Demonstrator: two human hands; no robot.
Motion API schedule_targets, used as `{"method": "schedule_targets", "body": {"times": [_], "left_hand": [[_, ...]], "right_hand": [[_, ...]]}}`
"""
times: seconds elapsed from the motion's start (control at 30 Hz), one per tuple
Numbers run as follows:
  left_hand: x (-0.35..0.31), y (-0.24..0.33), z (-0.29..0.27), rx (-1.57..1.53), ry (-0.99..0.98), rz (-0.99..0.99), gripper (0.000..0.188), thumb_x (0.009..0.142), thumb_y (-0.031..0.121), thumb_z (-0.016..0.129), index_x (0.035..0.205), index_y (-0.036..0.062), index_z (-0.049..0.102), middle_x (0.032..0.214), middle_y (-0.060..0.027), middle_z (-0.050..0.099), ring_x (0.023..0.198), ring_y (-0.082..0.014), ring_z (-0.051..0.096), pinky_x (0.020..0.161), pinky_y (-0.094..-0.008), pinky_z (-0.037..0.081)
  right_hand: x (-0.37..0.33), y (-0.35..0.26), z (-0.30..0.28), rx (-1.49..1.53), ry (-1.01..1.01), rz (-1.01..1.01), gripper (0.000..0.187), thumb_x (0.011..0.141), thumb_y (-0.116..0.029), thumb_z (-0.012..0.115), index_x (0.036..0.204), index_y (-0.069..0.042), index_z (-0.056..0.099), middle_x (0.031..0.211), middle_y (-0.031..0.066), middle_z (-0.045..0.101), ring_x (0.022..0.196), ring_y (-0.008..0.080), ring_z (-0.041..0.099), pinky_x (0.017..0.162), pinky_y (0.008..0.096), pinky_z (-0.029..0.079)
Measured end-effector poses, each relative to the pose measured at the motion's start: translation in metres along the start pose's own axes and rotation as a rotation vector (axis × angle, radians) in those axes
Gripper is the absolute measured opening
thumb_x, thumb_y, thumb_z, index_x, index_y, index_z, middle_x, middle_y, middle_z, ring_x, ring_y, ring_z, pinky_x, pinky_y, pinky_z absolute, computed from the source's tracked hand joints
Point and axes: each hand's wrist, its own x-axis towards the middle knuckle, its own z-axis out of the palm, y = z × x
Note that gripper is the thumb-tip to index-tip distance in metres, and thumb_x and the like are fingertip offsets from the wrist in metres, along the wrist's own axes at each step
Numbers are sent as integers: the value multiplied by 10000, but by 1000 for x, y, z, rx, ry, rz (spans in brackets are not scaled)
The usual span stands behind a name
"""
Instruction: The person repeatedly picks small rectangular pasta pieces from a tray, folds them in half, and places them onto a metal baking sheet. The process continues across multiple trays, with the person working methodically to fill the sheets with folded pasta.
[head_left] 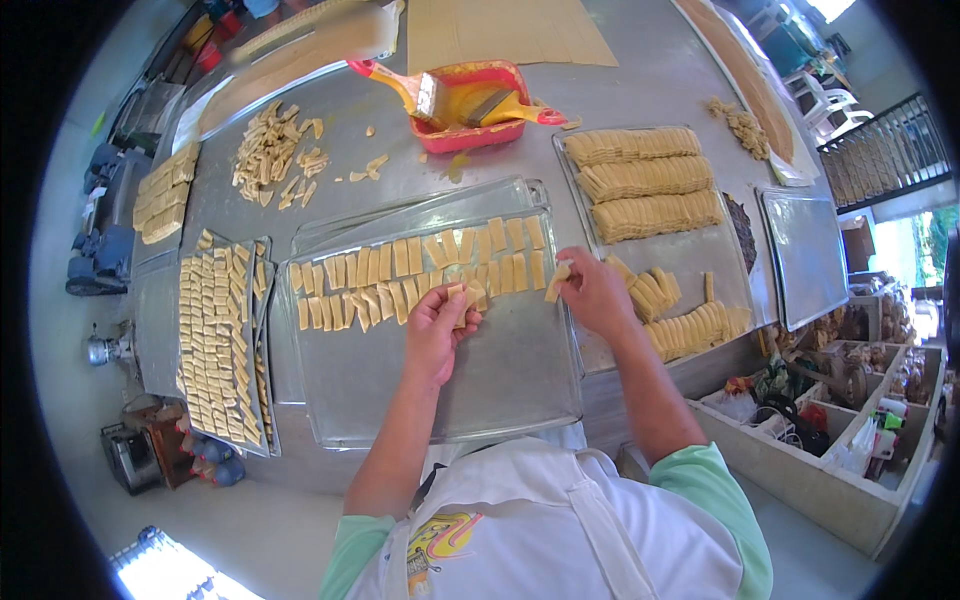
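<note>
In front of me lies a metal baking tray (430,385), its far half set with two rows of flat dough strips (385,262). My left hand (440,328) is over the middle of the tray, its fingers closed round a few dough strips (473,296). At the tray's right edge my right hand (598,295) pinches a single dough strip (557,283). Just right of that hand, another tray (640,240) carries long stacked rows of cut dough (648,178) and loose stacks nearer me (690,328).
A red tub (470,140) of yellow liquid holds two brushes. Dough scraps (268,150) lie at the far left. A tray filled with strips (215,345) stands at the left, a bare tray (805,255) at the right. A compartmented bin (850,490) is below right.
</note>
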Motion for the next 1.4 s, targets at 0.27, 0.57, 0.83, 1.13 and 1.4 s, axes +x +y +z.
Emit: {"method": "schedule_targets", "body": {"times": [0.27,0.57,0.83,1.13,1.4], "left_hand": [[-23,20,-7,44,-81,-17,252,964,184,622,1187,67,607,954,-20,665,820,-119,656,737,-266,523],[-43,32,-31,137,-64,16,339,999,186,556,1303,36,562,1078,-49,658,920,-134,664,809,-280,544],[-75,58,-136,177,29,69,339,996,109,514,1312,-8,544,1108,-80,653,965,-179,683,817,-290,558],[-100,98,-326,146,17,175,305,940,49,564,1236,-18,586,1046,-77,662,926,-151,664,819,-278,533],[-95,106,-356,197,-69,135,252,909,48,620,1149,-30,631,944,-34,669,812,-71,597,716,-225,492]], "right_hand": [[23,-21,12,-16,57,-370,360,774,-71,729,1119,-45,629,1030,107,650,829,253,640,709,348,498],[-3,-64,100,317,-258,-381,234,791,-54,756,1003,-27,661,795,34,663,687,83,585,597,258,459],[-25,-121,153,170,-150,-483,151,784,-46,750,897,-26,651,747,6,633,638,76,532,587,267,447],[-50,-207,229,83,-450,-360,185,787,-111,732,937,-23,671,762,86,636,665,169,585,637,305,474],[-44,-249,327,-299,-14,-167,284,815,-215,706,1077,-117,657,851,107,687,780,326,658,707,438,510]]}}
